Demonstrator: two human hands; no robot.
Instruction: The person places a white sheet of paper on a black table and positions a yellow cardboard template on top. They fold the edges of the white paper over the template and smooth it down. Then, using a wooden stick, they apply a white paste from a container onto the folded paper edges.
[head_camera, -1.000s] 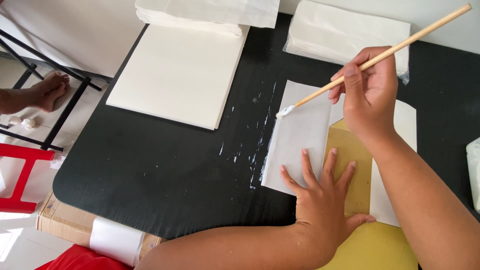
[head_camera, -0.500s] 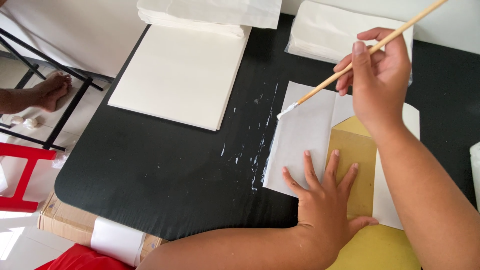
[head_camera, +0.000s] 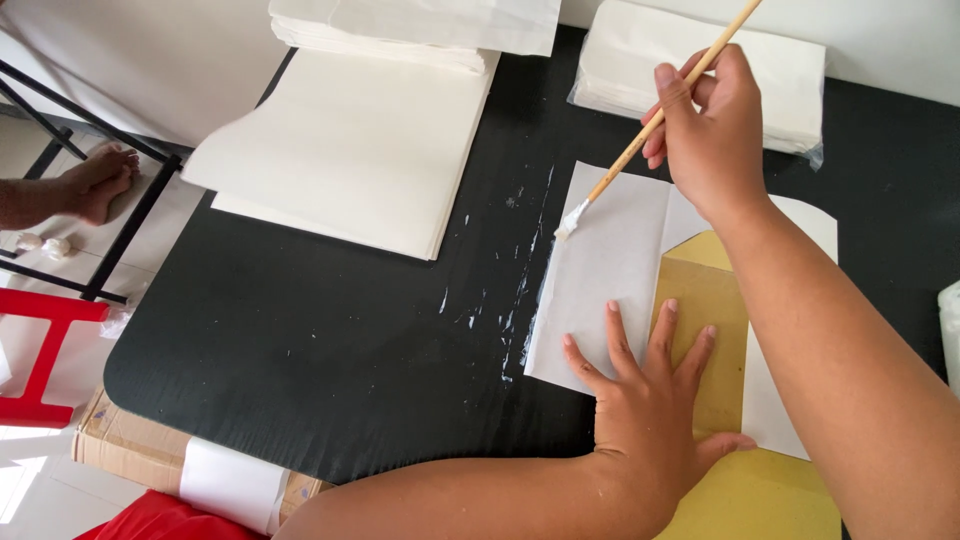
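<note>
My right hand (head_camera: 712, 130) grips a thin wooden brush (head_camera: 650, 125) whose white, glue-wet tip touches the left edge of a white paper sheet (head_camera: 610, 265). My left hand (head_camera: 650, 400) lies flat with fingers spread, pressing down that sheet and a yellow-brown card (head_camera: 715, 320) that lies over it. Both rest on a black table top (head_camera: 330, 350). White glue streaks (head_camera: 510, 300) mark the table just left of the sheet.
A stack of large cream sheets (head_camera: 350, 150) lies at the back left, with more white paper (head_camera: 420, 25) above it. A wrapped bundle of white paper (head_camera: 700, 60) sits at the back right. Another person's bare foot (head_camera: 95, 180), black frame and red stool are left of the table.
My right hand has drawn the brush tip along the sheet's left edge towards the far corner. My left hand stays pressed on the sheet.
</note>
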